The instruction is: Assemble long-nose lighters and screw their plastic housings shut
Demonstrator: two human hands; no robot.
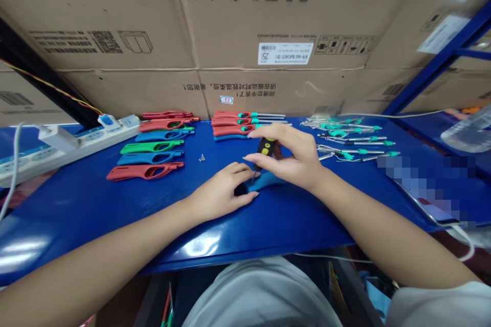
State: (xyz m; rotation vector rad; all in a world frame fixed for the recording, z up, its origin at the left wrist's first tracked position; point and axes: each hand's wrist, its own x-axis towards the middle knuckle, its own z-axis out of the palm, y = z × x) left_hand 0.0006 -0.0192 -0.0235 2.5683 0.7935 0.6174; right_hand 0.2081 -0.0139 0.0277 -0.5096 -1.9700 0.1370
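My right hand [295,156] is closed round the black and yellow handle of a screwdriver [265,149]. Its thin shaft points down at a blue lighter [268,181] lying on the table. With fingers and thumb on either side, my left hand [226,191] grips the left end of that lighter and hides much of it. Small screws [202,158] lie loose a little beyond my left hand. Whether the screwdriver tip touches a screw is too small to tell.
Red, green and blue lighter casings [149,171] lie in a row at left, beside a white power strip [92,135]. Lighters with metal tubes [233,121] are stacked behind my hands. Loose nozzle assemblies [349,139] and a phone [425,204] lie right. A cardboard wall [215,30] stands behind.
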